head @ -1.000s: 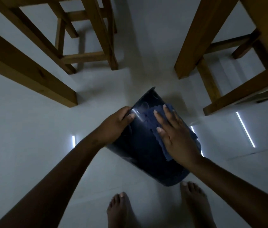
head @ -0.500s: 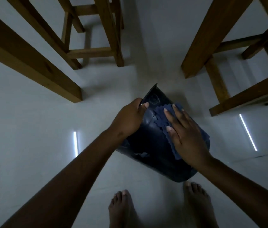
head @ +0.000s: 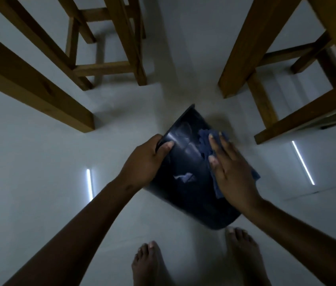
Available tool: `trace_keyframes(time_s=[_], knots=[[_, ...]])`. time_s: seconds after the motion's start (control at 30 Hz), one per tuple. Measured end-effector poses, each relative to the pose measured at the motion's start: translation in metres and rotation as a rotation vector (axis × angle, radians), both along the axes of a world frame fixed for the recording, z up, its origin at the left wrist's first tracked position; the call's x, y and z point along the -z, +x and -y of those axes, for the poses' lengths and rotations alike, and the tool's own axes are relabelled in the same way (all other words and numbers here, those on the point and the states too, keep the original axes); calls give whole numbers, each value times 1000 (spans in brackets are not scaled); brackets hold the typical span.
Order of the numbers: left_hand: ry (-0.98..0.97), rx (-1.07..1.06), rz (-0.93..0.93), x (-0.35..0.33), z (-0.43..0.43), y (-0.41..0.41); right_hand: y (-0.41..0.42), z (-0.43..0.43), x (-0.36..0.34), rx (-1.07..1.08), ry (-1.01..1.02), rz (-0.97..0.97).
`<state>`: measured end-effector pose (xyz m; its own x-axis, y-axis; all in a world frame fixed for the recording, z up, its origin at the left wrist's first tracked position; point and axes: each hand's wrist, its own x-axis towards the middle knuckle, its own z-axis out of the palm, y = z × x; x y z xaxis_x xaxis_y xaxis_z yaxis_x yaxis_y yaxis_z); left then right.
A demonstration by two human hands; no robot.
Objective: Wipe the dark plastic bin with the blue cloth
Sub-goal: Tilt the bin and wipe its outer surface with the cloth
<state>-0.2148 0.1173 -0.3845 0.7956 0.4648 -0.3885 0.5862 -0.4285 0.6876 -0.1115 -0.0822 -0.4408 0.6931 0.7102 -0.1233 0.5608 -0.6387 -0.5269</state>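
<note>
- I can read no writing on the dark plastic bin [head: 187, 182] — the light is too dim.
- It is tilted over the pale floor [head: 39, 162], its inside hidden from me.
- My left hand [head: 145, 162] clamps its edge.
- My right hand [head: 233, 174] lies flat, fingers spread, pressing the blue cloth [head: 205, 142] on the bin's side.

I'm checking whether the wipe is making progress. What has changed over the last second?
The right hand has slid the blue cloth up the bin wall, away from the person. The left hand has shifted up to grip the far edge. The bin is still tilted, and the cloth stays flat under the palm.
</note>
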Motion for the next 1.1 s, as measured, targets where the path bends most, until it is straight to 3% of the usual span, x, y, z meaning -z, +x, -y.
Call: trace_keyframes(time_s=[0.17, 0.33, 0.47, 0.53, 0.57, 0.7, 0.73, 0.83, 0.93, 1.03, 1.1], knots=[[106, 92, -27, -6, 3, 17, -73, 16, -1, -234, 28, 1], [87, 61, -116, -1, -1, 25, -29, 1, 12, 14, 123, -302], [43, 25, -131, 0, -3, 21, -89, 12, -4, -227, -18, -3], [47, 20, -116, 1, -2, 21, -92, 11, -2, -333, 14, 61], [70, 29, -113, 1, -2, 22, -80, 6, 3, -294, 50, 63], [105, 44, -116, 1, -1, 26, -31, -5, 11, 33, 139, -289], [98, 38, -120, 0, -1, 25, -37, -1, 9, 18, 97, -278], [77, 8, -123, 2, 0, 22, -85, 7, 0, -188, -72, 4], [60, -2, -115, -2, -1, 28, -93, 5, -1, -363, -62, 126], [-133, 38, -105, -12, -7, 23, -55, -3, 4, -170, 55, -22], [-169, 89, -112, -15, -8, 10, -26, -7, 3, 12, 135, -240]])
